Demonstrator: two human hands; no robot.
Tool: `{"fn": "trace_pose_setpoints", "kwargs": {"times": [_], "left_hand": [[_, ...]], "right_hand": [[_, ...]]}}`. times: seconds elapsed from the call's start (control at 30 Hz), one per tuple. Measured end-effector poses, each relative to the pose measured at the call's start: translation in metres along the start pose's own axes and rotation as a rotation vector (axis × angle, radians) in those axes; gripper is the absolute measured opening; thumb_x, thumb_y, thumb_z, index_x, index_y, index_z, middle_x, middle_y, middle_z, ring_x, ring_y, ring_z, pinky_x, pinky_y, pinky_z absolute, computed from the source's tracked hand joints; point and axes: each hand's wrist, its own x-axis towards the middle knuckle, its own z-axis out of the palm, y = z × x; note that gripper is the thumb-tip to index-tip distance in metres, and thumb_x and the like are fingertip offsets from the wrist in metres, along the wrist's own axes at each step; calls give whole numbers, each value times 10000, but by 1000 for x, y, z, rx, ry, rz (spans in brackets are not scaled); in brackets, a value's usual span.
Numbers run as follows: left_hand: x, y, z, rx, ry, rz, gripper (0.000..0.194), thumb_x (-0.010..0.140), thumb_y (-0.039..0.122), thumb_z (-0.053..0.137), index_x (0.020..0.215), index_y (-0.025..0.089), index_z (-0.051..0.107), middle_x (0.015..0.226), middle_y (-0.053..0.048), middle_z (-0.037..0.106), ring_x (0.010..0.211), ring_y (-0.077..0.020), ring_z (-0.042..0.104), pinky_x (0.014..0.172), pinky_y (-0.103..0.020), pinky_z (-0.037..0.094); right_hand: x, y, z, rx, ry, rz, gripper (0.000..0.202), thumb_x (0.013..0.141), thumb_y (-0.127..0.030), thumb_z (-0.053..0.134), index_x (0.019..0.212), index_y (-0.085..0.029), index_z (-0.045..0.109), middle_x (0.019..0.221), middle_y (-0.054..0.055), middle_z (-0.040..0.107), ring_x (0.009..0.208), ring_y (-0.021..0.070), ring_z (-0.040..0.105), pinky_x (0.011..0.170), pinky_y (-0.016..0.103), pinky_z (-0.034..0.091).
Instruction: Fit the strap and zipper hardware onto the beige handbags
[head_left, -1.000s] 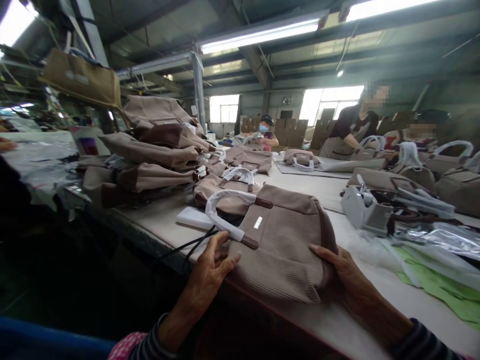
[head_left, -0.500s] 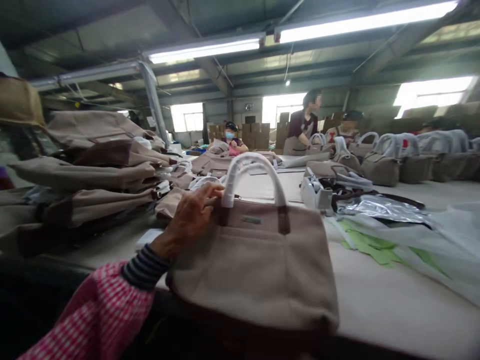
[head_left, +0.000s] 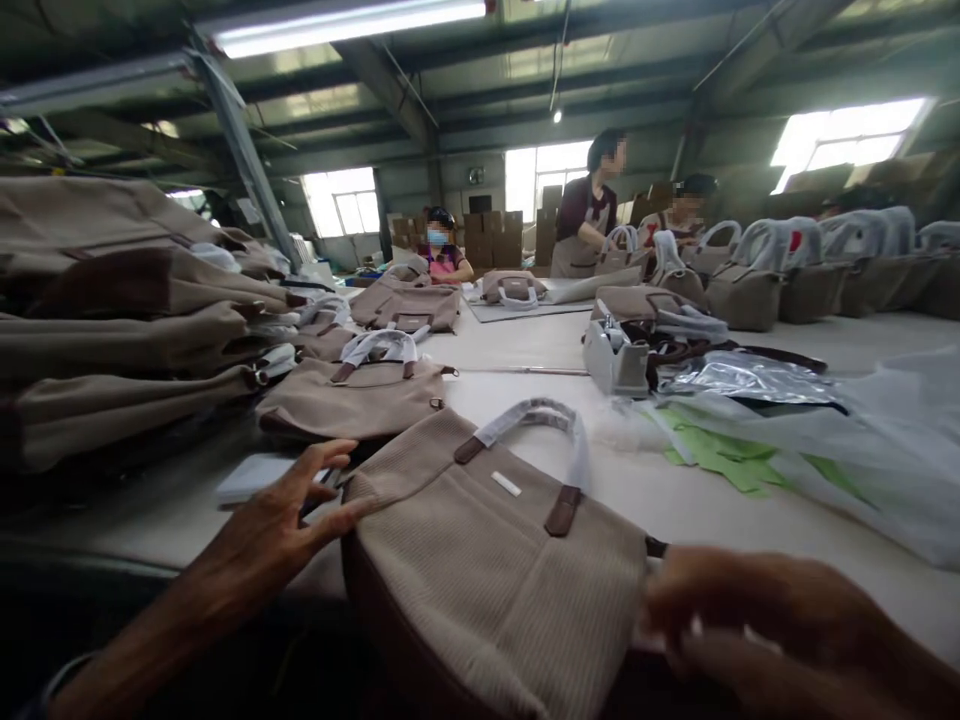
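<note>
A beige ribbed handbag [head_left: 480, 560] with brown leather trim leans tilted at the table's near edge. Clear plastic wraps its handles [head_left: 577, 430], and a small pale plate [head_left: 505, 484] sits on its front. At the bag's upper left corner, my left hand [head_left: 292, 510] grips the side, thumb on the front; some fingertips are hidden. Beside the right edge, near a dark tab, is my right hand [head_left: 750, 610], smeared by motion, its fingers unclear. Another beige handbag [head_left: 360, 395] lies just behind, close to a white box [head_left: 255, 478].
Stacked beige bags [head_left: 127, 330] rise at the left. A grey tape dispenser [head_left: 616, 350], clear plastic packets [head_left: 750, 375] and green sheets [head_left: 724, 450] under translucent film lie at the right. Finished-looking bags [head_left: 742, 290] stand in a row behind. Co-workers [head_left: 589, 205] are across the table [head_left: 517, 345].
The handbag has tipped, its handles leaning right and lower. My right hand has come into view at its right side. My left hand has moved lower and left, and the view has shifted.
</note>
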Motion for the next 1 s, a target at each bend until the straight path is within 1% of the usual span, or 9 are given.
{"fn": "trace_pose_setpoints", "kwargs": {"times": [0.07, 0.13, 0.27, 0.43, 0.57, 0.63, 0.7, 0.87, 1.0], "left_hand": [[-13, 4, 4, -158, -109, -125, 831, 832, 765, 612, 1499, 297, 446, 1411, -143, 626, 1015, -351, 733, 694, -408, 625], [-15, 18, 14, -249, -118, -105, 761, 858, 686, 636, 1491, 302, 460, 1404, -125, 636, 1072, -344, 715, 752, -408, 626], [21, 47, 25, -142, 23, 132, 622, 841, 384, 681, 1437, 282, 536, 1316, -78, 683, 1187, -332, 662, 1021, -460, 536], [89, 62, 27, 277, 32, 383, 601, 850, 149, 545, 1447, 219, 540, 1428, -130, 596, 1254, -339, 615, 1091, -520, 479], [102, 89, 41, 613, 10, 666, 322, 881, 132, 585, 1176, 203, 692, 1456, -157, 566, 1394, -397, 464, 1127, -614, 407], [100, 100, 52, 660, 36, 861, 233, 948, 164, 562, 1146, 197, 681, 1476, -153, 557, 1445, -380, 403, 1175, -623, 328], [101, 102, 66, 646, -17, 948, 197, 1000, 238, 555, 1160, 197, 662, 1428, -143, 592, 1394, -339, 462, 1194, -574, 308], [111, 66, 103, 537, -126, 773, 270, 1064, 312, 487, 1291, 247, 616, 1447, -101, 599, 1349, -299, 524, 1222, -579, 232], [115, 54, 113, 405, -152, 695, 266, 1036, 308, 530, 1269, 248, 645, 1462, -96, 603, 1377, -310, 508, 1238, -599, 174]], "right_hand": [[21, 19, -7, -229, 270, -13, 272, 826, -530, 751, 973, -320, 841, 1008, 89, 798, 898, 309, 727, 731, 361, 596], [38, 40, -3, -388, 335, -34, 314, 783, -527, 762, 1004, -319, 844, 1083, 89, 793, 1009, 341, 716, 830, 395, 599], [45, 58, 25, -322, 217, -2, 365, 816, -491, 748, 1137, -333, 820, 1170, 70, 781, 1015, 315, 733, 839, 357, 607], [31, 22, 51, -138, 82, -85, 423, 806, -476, 801, 1206, -338, 791, 1209, 78, 772, 1107, 329, 716, 881, 346, 616], [34, 5, 50, -126, -44, -93, 441, 829, -436, 818, 1265, -386, 767, 1243, 35, 770, 1134, 304, 716, 947, 344, 605], [36, 9, 43, -135, -73, -53, 354, 884, -429, 768, 1235, -385, 783, 1222, 20, 778, 1106, 283, 721, 941, 327, 597], [36, 17, 33, -169, -61, 20, 264, 929, -438, 714, 1162, -360, 809, 1156, 21, 790, 1060, 269, 721, 914, 308, 585], [29, 35, 9, -139, 24, 208, 303, 968, -505, 643, 1039, -271, 822, 984, 36, 779, 809, 215, 680, 726, 273, 535], [40, 34, 4, -58, 134, 164, 335, 960, -493, 643, 1113, -233, 790, 1051, 54, 756, 935, 250, 661, 791, 302, 511]]}}
